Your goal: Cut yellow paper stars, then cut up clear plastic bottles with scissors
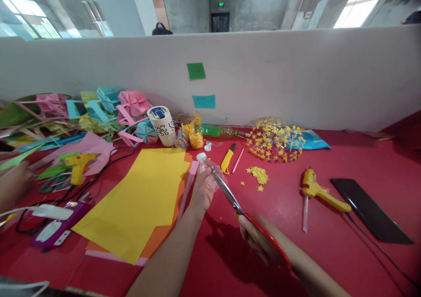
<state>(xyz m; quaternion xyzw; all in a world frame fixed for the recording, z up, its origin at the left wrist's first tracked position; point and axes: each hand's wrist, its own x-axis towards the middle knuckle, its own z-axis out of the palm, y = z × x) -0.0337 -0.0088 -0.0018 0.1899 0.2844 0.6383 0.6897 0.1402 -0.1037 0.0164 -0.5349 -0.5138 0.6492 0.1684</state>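
My left hand (pixel 204 189) is wrapped round a clear plastic bottle (pixel 207 164) with a white cap, held above the red table (pixel 279 227). My right hand (pixel 256 238) grips red-handled scissors (pixel 243 211). Their blades point up and left and meet the bottle's side near my left fingers. Whether the blades are cutting into the plastic I cannot tell. A large yellow paper sheet (pixel 141 196) lies just left of my left hand, on top of orange and pink sheets.
A yellow glue gun (pixel 320 192) and a black phone (pixel 368 209) lie at right. A yellow utility knife (pixel 227 159), loose yellow stars (pixel 258 174), a star-covered ball (pixel 274 139) and a paper cup (pixel 162 125) sit behind. Folded paper shapes, another glue gun (pixel 79 165) and another person's hand (pixel 13 183) are at left.
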